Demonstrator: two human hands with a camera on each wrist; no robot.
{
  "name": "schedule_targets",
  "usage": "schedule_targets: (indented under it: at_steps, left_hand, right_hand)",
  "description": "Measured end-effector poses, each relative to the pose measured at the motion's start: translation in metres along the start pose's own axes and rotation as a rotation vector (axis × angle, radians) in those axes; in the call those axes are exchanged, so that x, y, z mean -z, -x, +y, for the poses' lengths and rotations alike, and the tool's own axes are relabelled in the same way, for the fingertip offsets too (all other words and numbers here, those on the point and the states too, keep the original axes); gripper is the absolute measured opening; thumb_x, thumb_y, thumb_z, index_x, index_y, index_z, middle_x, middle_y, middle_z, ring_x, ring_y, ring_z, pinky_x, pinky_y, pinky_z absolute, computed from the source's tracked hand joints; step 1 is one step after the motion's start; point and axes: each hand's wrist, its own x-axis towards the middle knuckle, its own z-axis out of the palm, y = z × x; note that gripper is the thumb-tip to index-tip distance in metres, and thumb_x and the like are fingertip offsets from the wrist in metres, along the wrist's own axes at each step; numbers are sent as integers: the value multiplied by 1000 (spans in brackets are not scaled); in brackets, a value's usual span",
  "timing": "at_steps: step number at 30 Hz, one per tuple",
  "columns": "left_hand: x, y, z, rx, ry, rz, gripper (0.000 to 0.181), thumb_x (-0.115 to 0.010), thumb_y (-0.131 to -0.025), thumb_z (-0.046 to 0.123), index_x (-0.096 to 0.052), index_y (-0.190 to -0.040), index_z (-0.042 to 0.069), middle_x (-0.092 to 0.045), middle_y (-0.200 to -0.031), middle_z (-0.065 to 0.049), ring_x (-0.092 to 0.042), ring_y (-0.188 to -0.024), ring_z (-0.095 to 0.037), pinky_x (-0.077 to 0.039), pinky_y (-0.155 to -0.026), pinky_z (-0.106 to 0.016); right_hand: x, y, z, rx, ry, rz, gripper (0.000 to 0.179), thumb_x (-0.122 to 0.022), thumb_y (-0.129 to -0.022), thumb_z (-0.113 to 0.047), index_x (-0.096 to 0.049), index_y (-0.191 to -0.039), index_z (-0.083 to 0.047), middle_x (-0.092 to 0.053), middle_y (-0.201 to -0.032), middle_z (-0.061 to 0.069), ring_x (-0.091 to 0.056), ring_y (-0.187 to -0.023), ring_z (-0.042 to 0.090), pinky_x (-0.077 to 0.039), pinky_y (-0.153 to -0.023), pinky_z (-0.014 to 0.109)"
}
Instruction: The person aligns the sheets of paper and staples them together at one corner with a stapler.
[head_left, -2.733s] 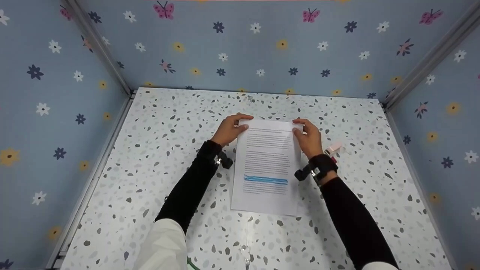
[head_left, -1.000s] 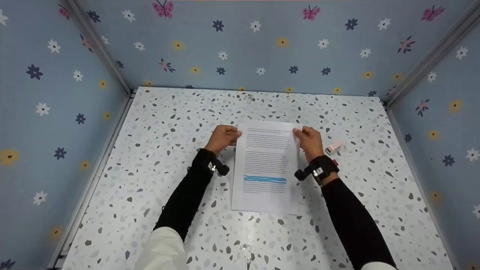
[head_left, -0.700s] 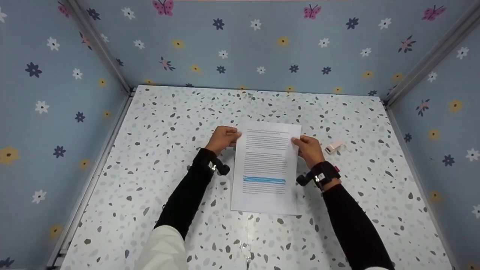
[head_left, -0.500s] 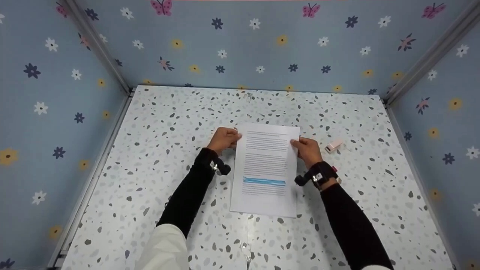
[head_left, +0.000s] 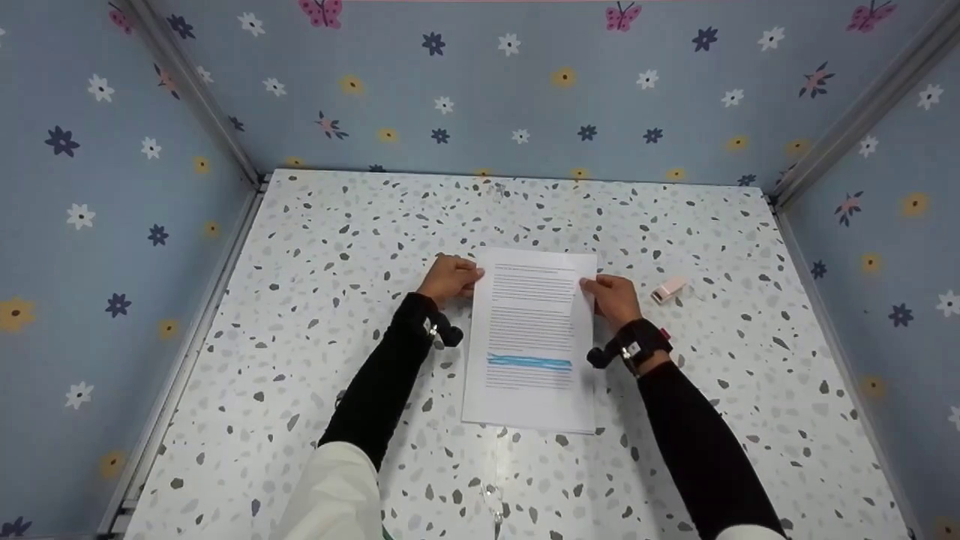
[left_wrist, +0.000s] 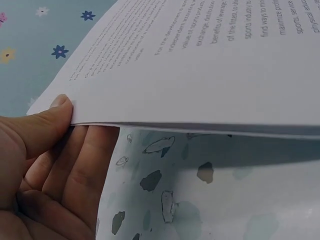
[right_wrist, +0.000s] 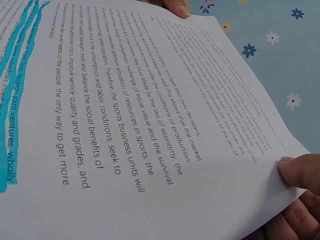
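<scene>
A few printed paper sheets (head_left: 529,405), stacked, with a thick blue highlighted band across the lower text, are held in front of me over the speckled table. My left hand (head_left: 448,277) pinches the upper left edge. In the left wrist view, the thumb of the left hand (left_wrist: 45,150) lies on top and the fingers curl beneath, the sheet edges lifted off the table. On the opposite edge, my right hand (head_left: 616,298) pinches the paper, thumb on top. The right wrist view has the right hand (right_wrist: 302,185) at the lower right; its fingers are partly hidden under the paper.
A small pale pink object (head_left: 669,290) with a dark end lies on the table (head_left: 337,247), right of my right hand. Blue flower-patterned panels (head_left: 510,90) enclose the table at the back and both sides.
Both hands have slid from the top corners down along the side edges, the left first and the right after it. The paper's top edge has shifted slightly toward me.
</scene>
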Motion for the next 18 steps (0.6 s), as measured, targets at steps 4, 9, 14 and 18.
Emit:
schedule_targets:
  at_steps: [4, 9, 14, 18]
  left_hand:
    - [1, -1, -1, 7, -35, 15, 18, -68, -99, 10, -72, -107, -6, -66, -83, -5, -64, -69, -11, -56, -66, -24]
    - [1, -1, -1, 27, -61, 22, 20, -68, -99, 12, -72, -110, -5, -66, -84, -5, -63, -70, -12, -54, -66, -23]
    - [-1, -3, 2, 21, -58, 23, 19, -69, -99, 11, -72, -107, -6, -64, -79, -4, -63, -67, -11, -54, -65, -23]
    - [-1, -4, 3, 46, -35, 18, 22, -69, -99, 11, -71, -112, -7, -70, -90, -10, -67, -71, -13, -58, -70, -25]
  right_hand:
    - [3, 0, 0, -55, -16, 8, 32, -67, -100, -20, -68, -120, 4, -70, -103, 12, -70, -84, 17, -57, -74, 28]
    - [4, 0, 2, -87, 20, 31, 36, -68, -99, -20, -67, -127, 2, -68, -117, 15, -69, -90, 19, -57, -79, 29]
    - [6, 1, 0, -81, 15, 36, 38, -68, -100, -20, -65, -131, 1, -67, -120, 15, -69, -93, 19, -57, -81, 29]
    - [6, 2, -1, -73, 44, 48, 36, -68, -99, -19, -67, -129, 1, -68, -118, 15, -69, -91, 18, -57, -79, 28]
